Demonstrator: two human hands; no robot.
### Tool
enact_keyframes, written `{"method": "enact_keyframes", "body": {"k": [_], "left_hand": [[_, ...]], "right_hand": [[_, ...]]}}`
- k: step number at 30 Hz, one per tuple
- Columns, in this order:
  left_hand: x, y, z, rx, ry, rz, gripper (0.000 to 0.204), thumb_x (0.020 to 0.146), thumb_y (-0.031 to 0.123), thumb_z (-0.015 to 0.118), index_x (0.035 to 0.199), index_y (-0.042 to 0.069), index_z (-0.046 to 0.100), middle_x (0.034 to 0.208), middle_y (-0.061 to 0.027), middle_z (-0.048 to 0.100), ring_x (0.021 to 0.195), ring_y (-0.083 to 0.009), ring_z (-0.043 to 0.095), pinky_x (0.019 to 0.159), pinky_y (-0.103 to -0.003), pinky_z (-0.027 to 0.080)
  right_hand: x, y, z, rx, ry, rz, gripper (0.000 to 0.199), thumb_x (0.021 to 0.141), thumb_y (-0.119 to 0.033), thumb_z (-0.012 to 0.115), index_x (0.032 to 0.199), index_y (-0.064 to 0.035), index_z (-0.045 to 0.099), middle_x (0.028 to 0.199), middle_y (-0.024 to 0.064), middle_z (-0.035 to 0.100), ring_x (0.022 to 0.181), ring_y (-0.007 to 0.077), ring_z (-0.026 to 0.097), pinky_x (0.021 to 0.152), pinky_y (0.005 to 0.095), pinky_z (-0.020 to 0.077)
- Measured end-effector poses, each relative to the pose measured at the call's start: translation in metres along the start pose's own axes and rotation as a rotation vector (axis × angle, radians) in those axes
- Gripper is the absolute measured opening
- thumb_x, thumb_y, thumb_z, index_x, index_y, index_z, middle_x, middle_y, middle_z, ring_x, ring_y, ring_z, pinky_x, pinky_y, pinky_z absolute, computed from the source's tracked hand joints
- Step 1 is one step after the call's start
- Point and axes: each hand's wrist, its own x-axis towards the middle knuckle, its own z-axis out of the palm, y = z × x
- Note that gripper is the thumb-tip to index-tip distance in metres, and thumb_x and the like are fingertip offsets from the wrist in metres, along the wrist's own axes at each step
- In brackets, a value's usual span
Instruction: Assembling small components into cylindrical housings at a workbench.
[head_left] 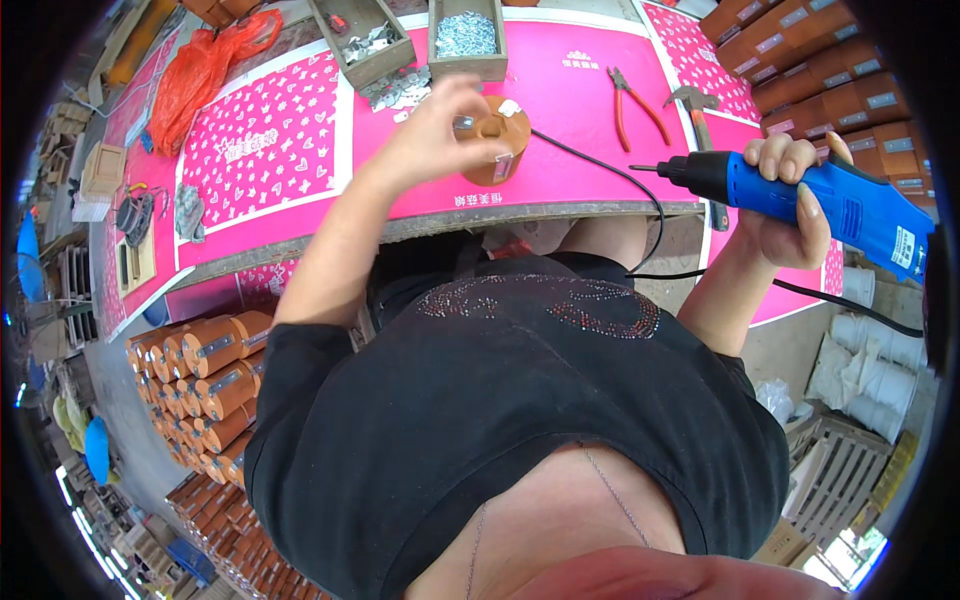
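Observation:
My left hand (432,140) reaches over a brown wooden cylinder (487,175) standing near the table's front edge. Its thumb lies across the cylinder's top, with the fingers curved up and apart from it. A small white piece (510,108) and a grey metal piece (464,122) sit on the cylinder's top rim, and a metal plate (503,164) shows on its side. At the right, my right hand (785,235) is wrapped round a blue corded electric screwdriver (850,208), held above the table's edge with its bit pointing left.
Pliers (638,108) and a hammer (697,115) lie right of the cylinder. Behind it stand a wooden box of screws (466,40) and one with metal parts (362,42); loose metal plates (398,90) lie beside. A black cord (600,165) crosses the table. Brown cylinders are stacked both sides.

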Motion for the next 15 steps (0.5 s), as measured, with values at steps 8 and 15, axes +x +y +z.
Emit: {"method": "enact_keyframes", "body": {"k": [8,15], "left_hand": [[0.141,-0.121,-0.011,0.402,0.042,-0.217,0.026,0.073,0.022,0.061,0.096,0.009,0.061,0.098,-0.0127,0.061,0.093,-0.027,0.058,0.079,-0.037,0.046],[0.161,-0.096,0.017,0.752,-0.423,-0.364,0.026,0.073,0.004,0.05,0.097,0.004,0.061,0.107,-0.0151,0.058,0.099,-0.029,0.057,0.08,-0.039,0.047]], "right_hand": [[0.003,-0.011,0.015,0.001,-0.03,-0.026,0.059,0.072,-0.012,0.045,0.126,0.0015,0.027,0.081,0.0126,0.05,0.072,0.0224,0.049,0.071,0.0424,0.0426],[-0.016,-0.024,0.019,-0.167,-0.001,-0.003,0.062,0.071,-0.011,0.05,0.128,0.0007,0.025,0.077,0.0109,0.047,0.067,0.0208,0.046,0.066,0.0389,0.0407]]}}
